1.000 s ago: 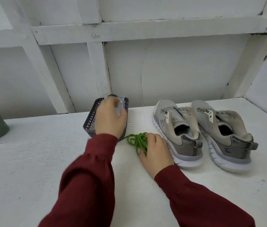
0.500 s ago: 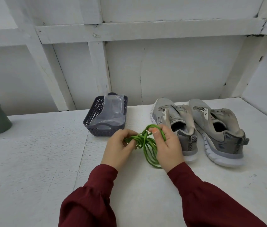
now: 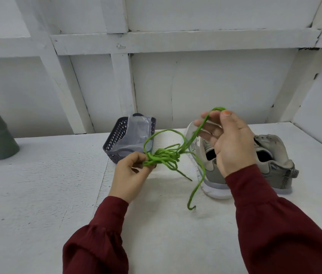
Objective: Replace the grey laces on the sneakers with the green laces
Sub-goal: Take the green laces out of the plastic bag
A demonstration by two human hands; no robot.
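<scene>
Since half a second ago the right hand (image 3: 229,143) has risen from the bundle, drawing one strand of the green laces (image 3: 164,157) up above the grey sneakers (image 3: 211,169). Its thumb and forefinger pinch the strand, the other fingers spread. The left hand (image 3: 130,175) pinches the tangled bundle just above the white surface (image 3: 37,184), beside the dark basket (image 3: 114,139).

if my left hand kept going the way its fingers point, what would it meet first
The left hand pinches the green laces. Beyond them its fingers aim at the table gap between the basket and the nearer sneaker, so probably the back wall comes first, though depth is unclear.
</scene>
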